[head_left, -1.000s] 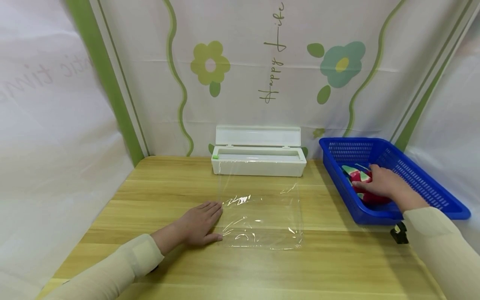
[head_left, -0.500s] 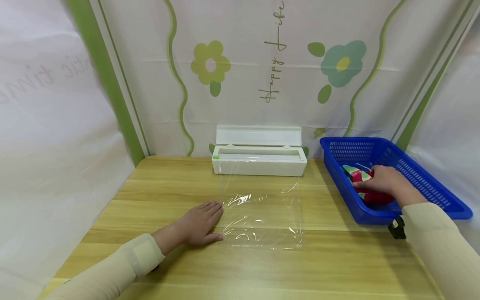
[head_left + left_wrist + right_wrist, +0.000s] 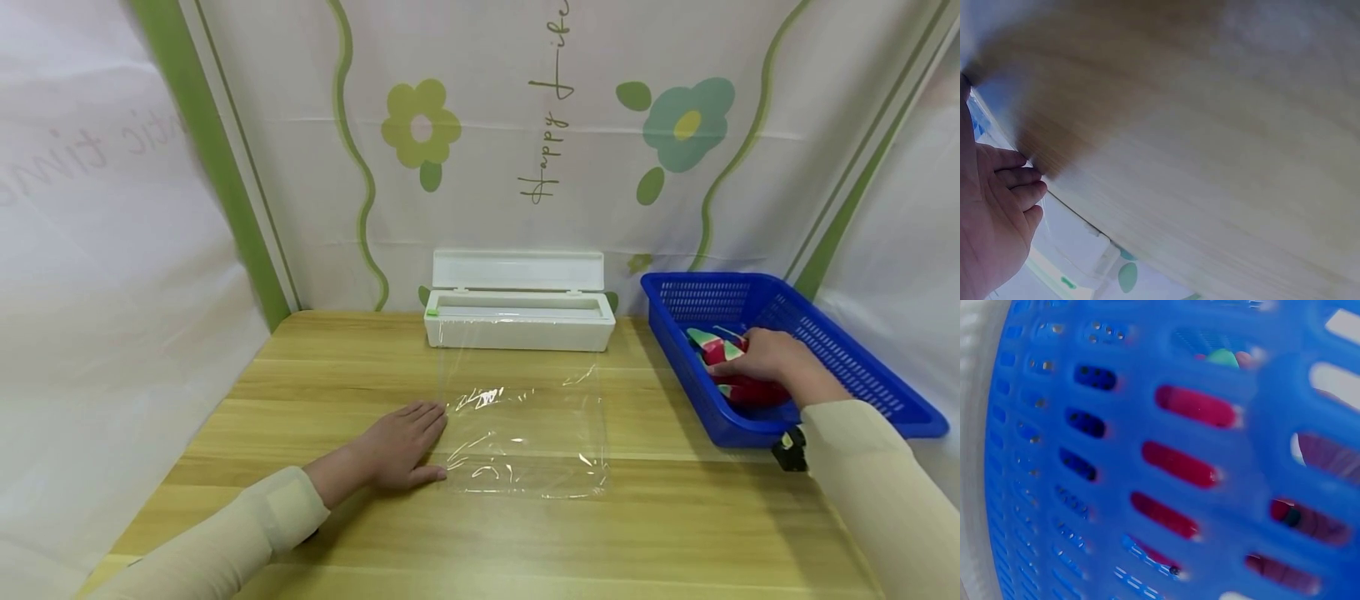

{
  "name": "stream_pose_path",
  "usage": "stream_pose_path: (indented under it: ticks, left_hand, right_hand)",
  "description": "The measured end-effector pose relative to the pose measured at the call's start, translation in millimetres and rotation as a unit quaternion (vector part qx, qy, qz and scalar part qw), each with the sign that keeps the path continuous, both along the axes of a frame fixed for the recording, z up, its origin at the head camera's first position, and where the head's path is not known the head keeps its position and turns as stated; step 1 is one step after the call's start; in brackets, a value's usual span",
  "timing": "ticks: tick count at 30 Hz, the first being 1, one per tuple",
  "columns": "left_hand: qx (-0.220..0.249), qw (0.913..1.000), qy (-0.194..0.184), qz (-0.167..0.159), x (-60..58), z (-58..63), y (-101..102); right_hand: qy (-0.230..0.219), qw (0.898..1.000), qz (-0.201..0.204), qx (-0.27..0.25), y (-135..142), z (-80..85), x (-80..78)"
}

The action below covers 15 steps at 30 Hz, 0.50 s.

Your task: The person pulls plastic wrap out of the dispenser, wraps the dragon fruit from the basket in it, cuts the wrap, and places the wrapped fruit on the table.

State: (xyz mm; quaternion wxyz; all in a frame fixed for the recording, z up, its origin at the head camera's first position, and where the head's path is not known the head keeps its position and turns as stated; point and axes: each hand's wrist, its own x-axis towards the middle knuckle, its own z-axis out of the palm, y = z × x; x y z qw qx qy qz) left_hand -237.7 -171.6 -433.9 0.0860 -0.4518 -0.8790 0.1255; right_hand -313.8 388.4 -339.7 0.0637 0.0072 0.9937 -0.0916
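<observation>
A sheet of clear cling film (image 3: 525, 446) lies over the table, drawn from the white cling film box (image 3: 520, 333). My left hand (image 3: 401, 446) rests flat on the table at the film's left edge, fingers straight and fingertips at its border. In the left wrist view the left hand (image 3: 1000, 219) shows its palm side. My right hand (image 3: 772, 362) reaches into the blue basket (image 3: 870, 379) and grips a red thing with green and pale patches (image 3: 722, 348); its kind is unclear. The right wrist view shows red (image 3: 1179, 464) through the basket slots, with fingers partly hidden.
The film box has its lid (image 3: 517, 271) raised, with a green slider (image 3: 432, 312) at its left end. Another red thing (image 3: 753, 392) lies in the basket. A printed curtain (image 3: 480, 208) stands behind and beside the wooden table (image 3: 337, 358).
My right hand stays in the basket on the red and green thing, with its wrist and sleeve shifted slightly left and up. The left hand and the film keep their places.
</observation>
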Motion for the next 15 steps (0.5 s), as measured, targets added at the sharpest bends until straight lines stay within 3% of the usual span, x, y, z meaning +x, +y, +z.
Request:
stream_pose_path:
  ticks: [15]
  left_hand:
    - [0.011, 0.9997, -0.020, 0.011, 0.0, -1.4, -0.7]
  right_hand:
    - [0.008, 1.000, -0.006, -0.010, -0.5, -1.2, 2.1]
